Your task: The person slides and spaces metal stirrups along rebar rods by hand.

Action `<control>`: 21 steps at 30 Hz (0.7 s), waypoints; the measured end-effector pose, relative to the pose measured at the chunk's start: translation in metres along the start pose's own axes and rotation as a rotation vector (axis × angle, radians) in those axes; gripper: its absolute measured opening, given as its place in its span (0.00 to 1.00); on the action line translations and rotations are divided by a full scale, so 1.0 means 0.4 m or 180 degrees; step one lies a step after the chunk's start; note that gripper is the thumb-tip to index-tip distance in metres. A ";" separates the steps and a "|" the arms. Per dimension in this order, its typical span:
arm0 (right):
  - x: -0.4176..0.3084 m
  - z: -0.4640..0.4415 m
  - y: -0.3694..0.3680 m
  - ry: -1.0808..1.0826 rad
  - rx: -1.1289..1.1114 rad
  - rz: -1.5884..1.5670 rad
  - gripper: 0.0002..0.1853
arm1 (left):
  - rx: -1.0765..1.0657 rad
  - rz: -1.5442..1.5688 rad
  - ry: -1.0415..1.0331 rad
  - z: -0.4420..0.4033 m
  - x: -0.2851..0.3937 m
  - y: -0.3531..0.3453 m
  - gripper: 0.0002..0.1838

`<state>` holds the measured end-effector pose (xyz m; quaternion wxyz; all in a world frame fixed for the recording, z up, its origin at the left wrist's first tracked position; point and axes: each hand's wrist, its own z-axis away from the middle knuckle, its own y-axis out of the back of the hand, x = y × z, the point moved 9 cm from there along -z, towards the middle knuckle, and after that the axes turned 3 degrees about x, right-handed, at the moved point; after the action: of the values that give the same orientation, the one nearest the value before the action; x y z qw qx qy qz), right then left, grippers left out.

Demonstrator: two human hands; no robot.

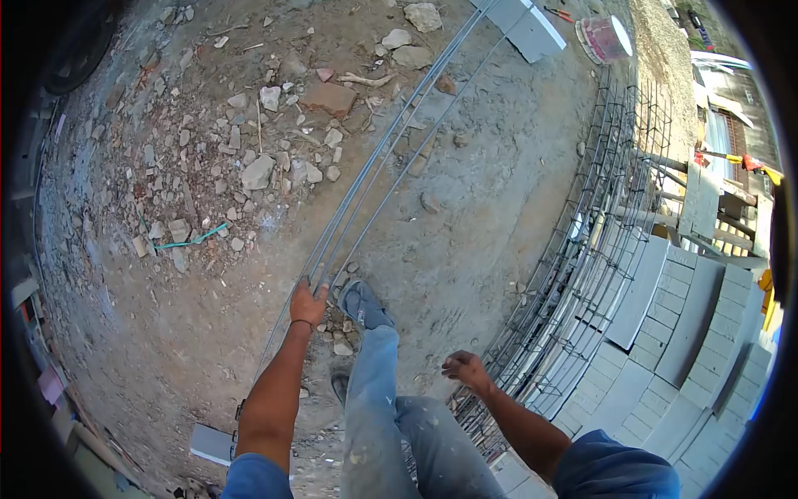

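Observation:
My left hand [307,304] is closed around several long, thin steel rods [453,46]. These slant from the top of the view down past my left forearm. Their far stretch passes by a grey block [525,32]. My right hand [467,371] hangs at my right side with its fingers loosely curled and a little apart, and no object shows in it. Close to this hand lies a long reinforcing steel cage [573,266] of tied bars. My shoe [363,303] is on the ground just beside the left hand and the rods.
Broken stones and a brick piece [329,98] litter the dirt on the left, with a green strip [193,239] among them. A stained bucket [604,40] lies at the top right. Grey blocks [657,316] are stacked beyond the cage. Another block [211,443] sits at lower left.

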<state>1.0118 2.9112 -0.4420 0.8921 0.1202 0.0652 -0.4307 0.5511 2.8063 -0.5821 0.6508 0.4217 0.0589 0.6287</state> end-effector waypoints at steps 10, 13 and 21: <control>-1.043 0.042 0.307 0.1083 0.0454 0.0091 0.16 | -0.0732 -0.0179 0.0381 -0.295 0.499 0.003 0.46; -1.360 -0.043 0.353 0.1451 0.0475 0.0271 0.14 | -0.0427 -0.0060 0.0330 -0.358 0.525 -0.024 0.46; -2.513 -0.680 0.413 0.3587 0.2090 0.1452 0.17 | 0.0255 0.0379 0.0498 -0.505 0.782 -0.058 0.39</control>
<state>0.5140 3.8406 -0.4567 0.7079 0.6002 0.3581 -0.1015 0.5098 3.1773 -0.5835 0.5882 0.3998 0.1094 0.6944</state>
